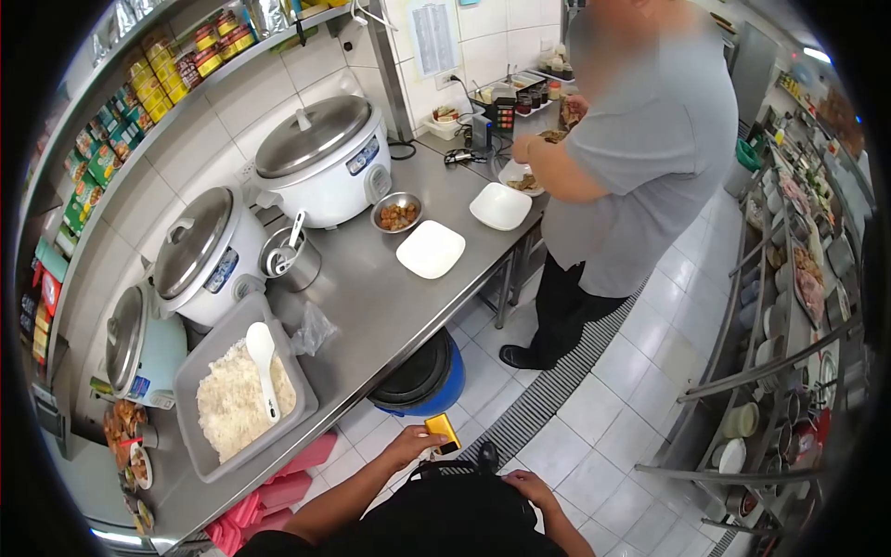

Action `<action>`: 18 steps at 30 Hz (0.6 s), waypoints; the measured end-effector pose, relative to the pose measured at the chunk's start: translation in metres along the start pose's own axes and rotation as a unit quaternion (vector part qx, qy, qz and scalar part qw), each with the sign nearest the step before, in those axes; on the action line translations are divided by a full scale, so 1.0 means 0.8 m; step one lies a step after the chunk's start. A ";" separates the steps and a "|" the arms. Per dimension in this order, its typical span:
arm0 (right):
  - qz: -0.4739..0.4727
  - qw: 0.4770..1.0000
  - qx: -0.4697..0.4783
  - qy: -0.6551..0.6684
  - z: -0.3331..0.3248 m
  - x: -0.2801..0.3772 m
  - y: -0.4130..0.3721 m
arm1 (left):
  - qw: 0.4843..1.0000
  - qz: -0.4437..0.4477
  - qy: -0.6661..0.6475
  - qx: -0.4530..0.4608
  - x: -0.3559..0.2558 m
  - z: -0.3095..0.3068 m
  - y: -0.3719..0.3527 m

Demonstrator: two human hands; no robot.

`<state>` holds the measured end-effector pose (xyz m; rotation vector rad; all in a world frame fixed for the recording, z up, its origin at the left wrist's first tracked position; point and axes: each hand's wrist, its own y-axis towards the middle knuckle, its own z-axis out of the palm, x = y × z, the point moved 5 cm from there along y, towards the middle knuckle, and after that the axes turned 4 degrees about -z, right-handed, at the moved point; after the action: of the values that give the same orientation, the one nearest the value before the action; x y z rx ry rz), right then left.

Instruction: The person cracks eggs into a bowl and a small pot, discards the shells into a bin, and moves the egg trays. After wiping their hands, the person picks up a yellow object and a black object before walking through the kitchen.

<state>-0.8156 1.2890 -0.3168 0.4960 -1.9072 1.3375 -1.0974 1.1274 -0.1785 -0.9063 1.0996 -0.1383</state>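
My left hand (pixel 408 448) is closed around a small yellow and black box-shaped object (pixel 443 433), held out in front of my body above the floor. Its exact kind I cannot make out. Beside my dark clothing hangs my right hand (pixel 531 488), fingers loosely bent and thumb apart, with nothing visible in it. A blue bin with a black lid (pixel 429 381) stands under the table edge, just beyond my left hand. On the steel table (pixel 371 306) are two white square dishes (pixel 432 249) (pixel 500 205) and a metal bowl of brown food pieces (pixel 397 213).
Rice cookers (pixel 314 158) line the wall behind a grey tub of rice (pixel 190 390) with a white paddle. A co-worker in a grey shirt (pixel 640 139) handles food over a bowl (pixel 520 176). Steel racks (pixel 742 381) hold dishes at right; a floor grate (pixel 548 395) crosses the tiles.
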 end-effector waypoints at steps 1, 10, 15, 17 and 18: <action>-0.005 0.996 0.085 0.015 0.012 0.001 0.000 | 1.000 0.001 -0.001 0.010 0.001 0.001 0.001; 0.152 0.966 0.154 0.141 0.012 -0.007 -0.136 | 0.999 0.034 -0.010 0.035 -0.001 -0.006 -0.020; 0.201 0.934 0.192 0.225 0.077 -0.172 -0.096 | 0.999 0.027 -0.028 0.027 0.004 -0.027 -0.034; 0.076 0.972 0.194 0.112 0.084 -0.180 -0.070 | 0.999 0.046 -0.009 0.023 0.003 -0.034 -0.033; 0.012 0.979 0.196 0.058 0.097 -0.182 -0.063 | 0.998 0.061 0.011 0.018 0.004 -0.041 -0.039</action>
<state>-0.7137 1.1842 -0.4086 0.5741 -1.5617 1.7313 -1.1122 1.0873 -0.1640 -0.8044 1.1666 -0.0685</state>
